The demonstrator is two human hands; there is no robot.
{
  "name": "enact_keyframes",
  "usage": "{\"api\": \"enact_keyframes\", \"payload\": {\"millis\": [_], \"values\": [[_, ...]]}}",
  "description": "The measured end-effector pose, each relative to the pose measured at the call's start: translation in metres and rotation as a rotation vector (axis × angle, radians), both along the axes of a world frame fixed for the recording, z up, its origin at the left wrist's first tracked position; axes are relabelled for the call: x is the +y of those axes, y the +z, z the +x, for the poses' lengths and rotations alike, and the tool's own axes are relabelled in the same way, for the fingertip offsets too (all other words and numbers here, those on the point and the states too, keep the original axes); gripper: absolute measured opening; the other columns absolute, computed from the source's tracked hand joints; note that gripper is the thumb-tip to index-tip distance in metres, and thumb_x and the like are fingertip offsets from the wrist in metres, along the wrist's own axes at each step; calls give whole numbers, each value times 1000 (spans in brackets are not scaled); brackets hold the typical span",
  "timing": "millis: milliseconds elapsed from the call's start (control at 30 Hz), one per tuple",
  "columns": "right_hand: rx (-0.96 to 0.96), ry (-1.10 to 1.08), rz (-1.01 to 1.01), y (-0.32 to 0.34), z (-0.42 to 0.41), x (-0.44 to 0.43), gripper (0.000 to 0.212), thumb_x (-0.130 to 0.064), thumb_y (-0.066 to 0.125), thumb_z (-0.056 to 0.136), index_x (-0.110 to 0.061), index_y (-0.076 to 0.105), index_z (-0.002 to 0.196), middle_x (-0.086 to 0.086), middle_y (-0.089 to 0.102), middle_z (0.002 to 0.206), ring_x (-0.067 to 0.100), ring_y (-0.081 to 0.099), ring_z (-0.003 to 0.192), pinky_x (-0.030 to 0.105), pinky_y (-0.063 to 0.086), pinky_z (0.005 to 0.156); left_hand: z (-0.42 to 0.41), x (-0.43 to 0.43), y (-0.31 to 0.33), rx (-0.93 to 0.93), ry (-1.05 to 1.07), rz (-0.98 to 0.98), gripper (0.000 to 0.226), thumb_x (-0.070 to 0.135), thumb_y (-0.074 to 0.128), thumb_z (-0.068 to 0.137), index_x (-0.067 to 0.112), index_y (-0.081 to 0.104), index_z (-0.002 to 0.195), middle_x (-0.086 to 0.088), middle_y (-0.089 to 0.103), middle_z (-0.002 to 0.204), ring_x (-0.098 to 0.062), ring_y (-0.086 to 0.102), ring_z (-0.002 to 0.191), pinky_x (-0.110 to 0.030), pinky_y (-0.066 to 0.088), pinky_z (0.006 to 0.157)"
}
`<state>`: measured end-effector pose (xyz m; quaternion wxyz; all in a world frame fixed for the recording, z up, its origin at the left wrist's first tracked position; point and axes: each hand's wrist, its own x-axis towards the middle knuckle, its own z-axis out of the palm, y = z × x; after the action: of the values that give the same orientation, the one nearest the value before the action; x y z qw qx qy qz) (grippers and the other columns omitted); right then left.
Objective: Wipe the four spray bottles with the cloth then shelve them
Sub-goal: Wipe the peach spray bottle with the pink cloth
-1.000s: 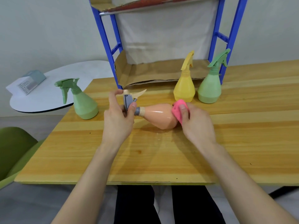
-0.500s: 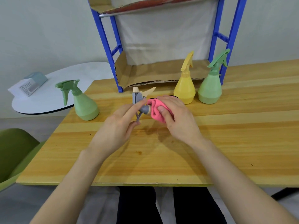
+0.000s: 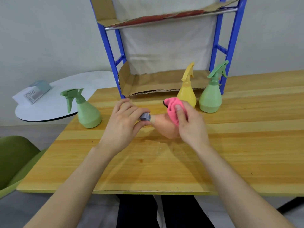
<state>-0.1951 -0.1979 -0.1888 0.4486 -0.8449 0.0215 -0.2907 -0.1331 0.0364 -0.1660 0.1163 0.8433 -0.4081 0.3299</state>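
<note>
A peach spray bottle (image 3: 162,123) lies sideways above the wooden table (image 3: 148,162), its grey nozzle end gripped by my left hand (image 3: 122,124). My right hand (image 3: 189,124) presses a bunched pink cloth (image 3: 173,106) against the bottle's wide body. A green spray bottle (image 3: 88,111) stands upright at the table's left. A yellow spray bottle (image 3: 187,92) and a second green one (image 3: 211,96) stand side by side in front of the blue shelf (image 3: 230,46), just beyond my right hand. Most of the peach bottle's trigger is hidden under my left hand.
The shelf's lower level is lined with brown cardboard (image 3: 156,84) and holds nothing. A white round table (image 3: 54,99) with a small box (image 3: 35,92) sits to the left. A green chair (image 3: 14,160) stands at the lower left.
The pink cloth has slid from the bottle's neck back toward its wide body. My left hand has closed over the nozzle, hiding the trigger. The view has tilted up slightly.
</note>
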Motion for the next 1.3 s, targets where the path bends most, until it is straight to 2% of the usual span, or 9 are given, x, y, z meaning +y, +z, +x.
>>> {"api": "enact_keyframes", "payload": {"millis": [167,367,467,600,700,867,1033,1200,1300], "values": [[-40,160,-464,-9,-9,29,46,-41,38,115,-24,60,151,-4,62,152,16,47,149,44,29,129,-13,-3,-6,447,22,-183,25,39,63,105,18,67,118,4,72,107,-23,68,100,-50,57,92],[82,-52,-130,-12,-1,6,33,-37,37,115,-30,70,117,-8,73,111,18,67,108,38,52,94,-27,-3,-3,487,109,-187,26,39,61,106,14,62,115,0,70,107,-25,64,92,-48,55,80],[-47,24,-344,-2,-6,31,28,-27,43,114,-23,70,108,-7,70,101,17,63,101,40,48,100,-30,-15,2,499,121,-165,24,36,61,107,13,58,113,2,66,105,-25,60,89,-43,49,75],[-72,70,-351,-14,0,18,33,-36,40,115,-29,70,127,-12,71,123,12,61,118,40,44,111,-27,-13,5,576,102,-164,22,35,60,108,13,57,112,1,67,103,-23,61,87,-39,47,74],[90,-82,-104,-9,-1,1,33,-35,38,115,-32,71,118,-8,75,116,18,67,109,36,50,93,-25,-13,3,626,121,-201,20,29,60,109,11,60,115,-2,69,102,-23,62,85,-36,45,71],[-95,155,-618,-14,-6,26,38,-39,45,114,-27,64,145,-10,65,147,13,51,144,41,29,127,-16,-16,1,786,148,-228,17,27,56,112,11,61,108,1,71,83,-27,69,81,-44,54,76],[27,-54,-188,-18,-8,0,40,-42,42,114,-32,62,148,-10,65,147,14,57,137,30,42,117,-9,-18,-2,873,256,-337,32,36,58,110,13,64,90,0,74,73,-28,78,78,-47,59,80],[-92,145,-610,-20,-7,25,50,-41,53,110,-23,55,156,-5,53,162,18,40,155,48,24,131,3,-24,5,1115,276,-464,41,35,60,110,7,66,81,-4,68,65,-29,77,68,-39,57,76],[56,68,-329,-21,-12,14,56,-47,53,109,-32,45,162,-8,41,169,15,31,160,42,23,133,5,-17,4,1217,284,-517,41,36,60,111,4,69,88,-7,65,69,-18,65,59,-23,53,57]]}}
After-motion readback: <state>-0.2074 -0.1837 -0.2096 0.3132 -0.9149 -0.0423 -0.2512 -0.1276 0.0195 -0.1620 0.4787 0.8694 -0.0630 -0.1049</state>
